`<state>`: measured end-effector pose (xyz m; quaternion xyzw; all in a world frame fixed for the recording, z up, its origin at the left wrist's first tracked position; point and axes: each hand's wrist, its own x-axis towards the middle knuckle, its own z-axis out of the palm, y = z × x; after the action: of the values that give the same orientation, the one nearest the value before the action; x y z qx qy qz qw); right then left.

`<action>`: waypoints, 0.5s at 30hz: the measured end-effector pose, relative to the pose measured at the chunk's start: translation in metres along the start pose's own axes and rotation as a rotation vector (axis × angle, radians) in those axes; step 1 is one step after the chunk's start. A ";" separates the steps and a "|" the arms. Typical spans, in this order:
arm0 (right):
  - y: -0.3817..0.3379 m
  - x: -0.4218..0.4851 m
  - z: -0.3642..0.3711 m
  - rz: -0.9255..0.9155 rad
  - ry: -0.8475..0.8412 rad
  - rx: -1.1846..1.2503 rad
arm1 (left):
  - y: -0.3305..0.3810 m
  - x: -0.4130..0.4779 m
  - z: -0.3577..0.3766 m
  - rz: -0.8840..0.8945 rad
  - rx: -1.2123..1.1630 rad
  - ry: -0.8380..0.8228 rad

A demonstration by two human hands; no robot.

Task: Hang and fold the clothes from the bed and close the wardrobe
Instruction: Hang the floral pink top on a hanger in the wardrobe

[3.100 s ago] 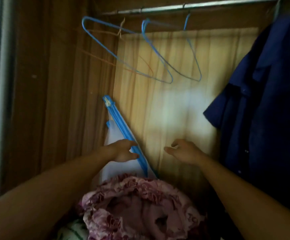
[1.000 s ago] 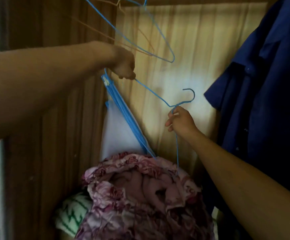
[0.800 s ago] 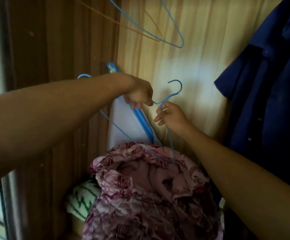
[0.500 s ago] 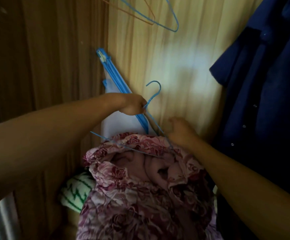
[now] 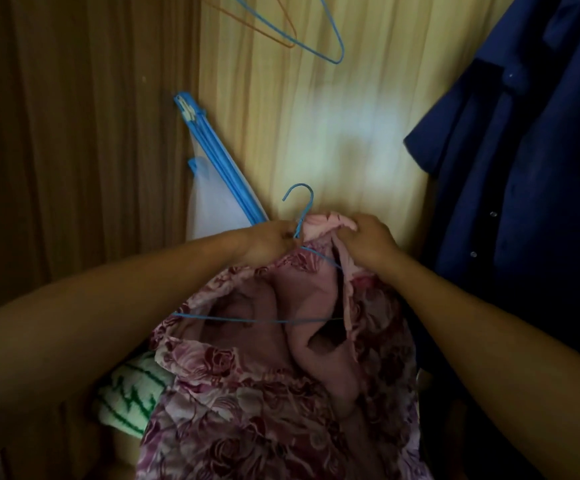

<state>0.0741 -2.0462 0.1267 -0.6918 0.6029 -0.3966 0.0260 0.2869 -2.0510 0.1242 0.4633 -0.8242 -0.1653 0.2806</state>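
Inside the wooden wardrobe (image 5: pixel 316 116), my left hand (image 5: pixel 269 242) pinches the neck of a thin blue wire hanger (image 5: pixel 247 320). Its hook points up and its bar lies across the opening of a crumpled pink rose-print garment (image 5: pixel 247 403). My right hand (image 5: pixel 368 242) grips the garment's pale pink top edge, raised just beside the hook. A navy button shirt (image 5: pixel 524 168) hangs at right.

Both hands (image 5: pixel 269 242) (image 5: pixel 368 242) clenched, close together
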 end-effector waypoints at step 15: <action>-0.014 0.020 -0.056 0.003 -0.231 -0.198 | 0.008 -0.009 -0.018 0.012 0.226 0.231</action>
<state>0.0523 -2.0346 0.1831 -0.7311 0.6332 -0.2527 0.0275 0.2966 -2.0391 0.1396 0.5030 -0.8026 -0.0153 0.3204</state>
